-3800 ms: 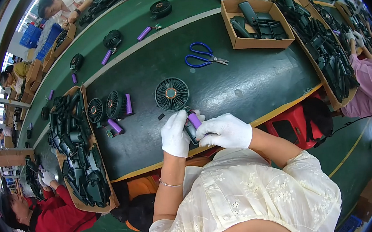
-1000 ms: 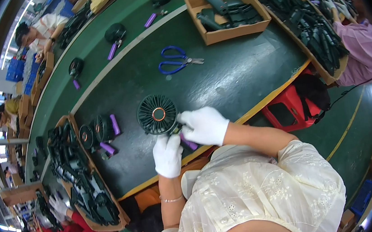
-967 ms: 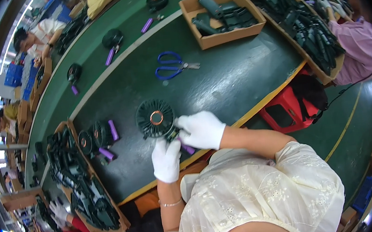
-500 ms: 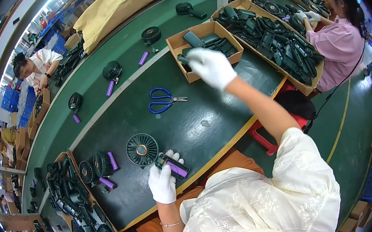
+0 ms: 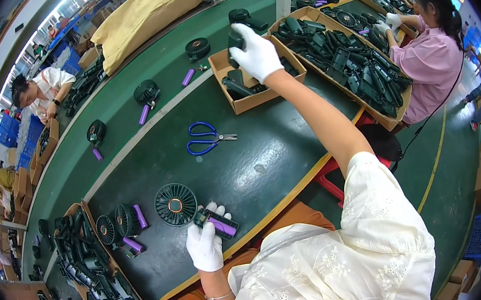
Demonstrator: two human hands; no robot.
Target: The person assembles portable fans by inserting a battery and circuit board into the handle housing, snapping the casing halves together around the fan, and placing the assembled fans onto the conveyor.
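My left hand [image 5: 205, 247], in a white glove, holds a dark green handheld fan [image 5: 176, 206] by its handle. The handle is open and shows a purple battery cell [image 5: 224, 226] inside; its round head points to the far left. My right hand [image 5: 258, 57], gloved too, is above a small cardboard box [image 5: 258, 99] at the far side of the table. Its fingers and thumb are closed round a dark green plastic handle shell [image 5: 235, 40]. More dark green handle shells [image 5: 237, 85] lie in that box, partly hidden by my hand.
Blue-handled cutters [image 5: 204, 138] lie mid-table. Two fans [image 5: 125, 219] with purple cells stand left, beside a long box of dark parts [image 5: 97, 264]. Several fans [image 5: 146, 92] sit on the green conveyor beyond. At right, a large parts box [image 5: 354, 62] borders a co-worker in pink [image 5: 431, 65].
My right hand has moved up and slightly left over the small box, now with a handle shell in its grasp. My left hand keeps hold of the fan; the whole view has shifted slightly.
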